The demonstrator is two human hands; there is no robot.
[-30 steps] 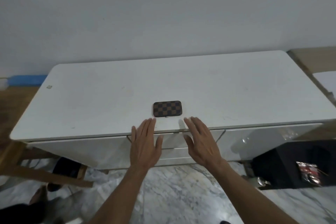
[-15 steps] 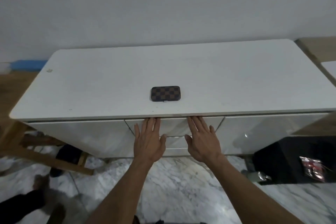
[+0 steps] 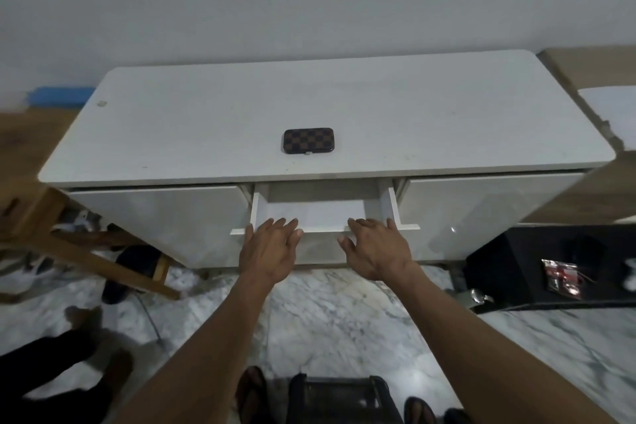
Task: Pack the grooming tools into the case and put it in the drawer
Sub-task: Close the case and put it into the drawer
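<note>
Your left hand (image 3: 270, 246) and right hand (image 3: 377, 248) grip the half-open drawer (image 3: 318, 212) front (fingers curled over it); the case (image 3: 308, 140) lies closed on the worktop (image 3: 206, 134).

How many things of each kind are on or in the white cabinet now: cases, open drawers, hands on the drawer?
Checkered case on the cabinet top: 1
Open drawer: 1
Hands on the drawer front, left hand and right hand: 2
Total: 4

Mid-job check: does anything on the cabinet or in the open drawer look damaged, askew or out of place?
Nothing stands out. The checkered case lies flat and closed on the cabinet top. The middle drawer sits pulled out squarely, with the left hand and right hand on its front edge.
</note>
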